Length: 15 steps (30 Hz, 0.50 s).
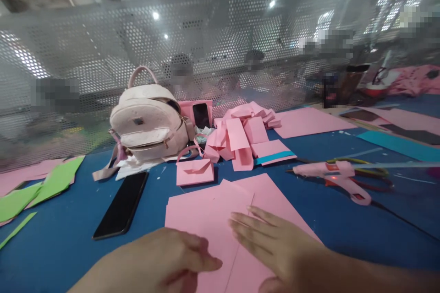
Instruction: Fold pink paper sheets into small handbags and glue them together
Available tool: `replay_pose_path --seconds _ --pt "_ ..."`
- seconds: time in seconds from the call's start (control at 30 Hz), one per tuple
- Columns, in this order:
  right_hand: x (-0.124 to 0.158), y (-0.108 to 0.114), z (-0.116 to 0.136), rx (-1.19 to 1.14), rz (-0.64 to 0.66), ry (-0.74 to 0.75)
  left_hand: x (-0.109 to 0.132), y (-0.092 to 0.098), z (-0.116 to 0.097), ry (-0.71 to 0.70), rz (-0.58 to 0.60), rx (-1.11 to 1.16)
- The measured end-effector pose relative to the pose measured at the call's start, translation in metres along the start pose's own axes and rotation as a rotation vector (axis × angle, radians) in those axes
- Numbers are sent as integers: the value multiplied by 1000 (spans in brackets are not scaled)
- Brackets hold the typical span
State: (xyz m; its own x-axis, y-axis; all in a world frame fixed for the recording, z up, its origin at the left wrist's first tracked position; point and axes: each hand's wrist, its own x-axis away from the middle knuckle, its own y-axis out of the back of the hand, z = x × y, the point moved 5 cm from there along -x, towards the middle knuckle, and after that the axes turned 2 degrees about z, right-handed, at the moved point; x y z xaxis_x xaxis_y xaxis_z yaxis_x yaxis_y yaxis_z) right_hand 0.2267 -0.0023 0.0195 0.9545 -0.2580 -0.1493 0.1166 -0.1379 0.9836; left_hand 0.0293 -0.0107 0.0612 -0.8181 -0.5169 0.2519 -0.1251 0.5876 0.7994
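Observation:
Several pink paper sheets (213, 206) lie stacked on the blue table (62, 242) right in front of me. My right hand (275, 242) lies flat on the sheets with its fingers stretched out towards the left. My left hand (172, 258) rests on the near left part of the stack, fingers curled under and pressing on the paper. A crease or sheet edge runs between the two hands.
A black phone (122, 206) lies left of the sheets. Behind are a small paper bag (194, 170), a pale pink backpack (147, 123), a pile of folded pink pieces (244, 137), a pink glue gun (333, 176) with scissors, and green paper (44, 187) at left. A perforated screen closes the back.

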Motion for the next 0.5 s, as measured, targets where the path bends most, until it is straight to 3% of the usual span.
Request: replay_pose_path --seconds 0.1,0.23,0.3,0.5 --pt "-6 2 20 -39 -17 44 0 5 6 26 34 134" --pt "-22 -4 45 -100 -206 104 -1 -1 20 40 37 289" --pt "-30 -8 53 -98 -239 85 -1 -4 26 52 55 356" --pt "-41 -2 63 -52 -136 209 0 -3 30 44 40 361"
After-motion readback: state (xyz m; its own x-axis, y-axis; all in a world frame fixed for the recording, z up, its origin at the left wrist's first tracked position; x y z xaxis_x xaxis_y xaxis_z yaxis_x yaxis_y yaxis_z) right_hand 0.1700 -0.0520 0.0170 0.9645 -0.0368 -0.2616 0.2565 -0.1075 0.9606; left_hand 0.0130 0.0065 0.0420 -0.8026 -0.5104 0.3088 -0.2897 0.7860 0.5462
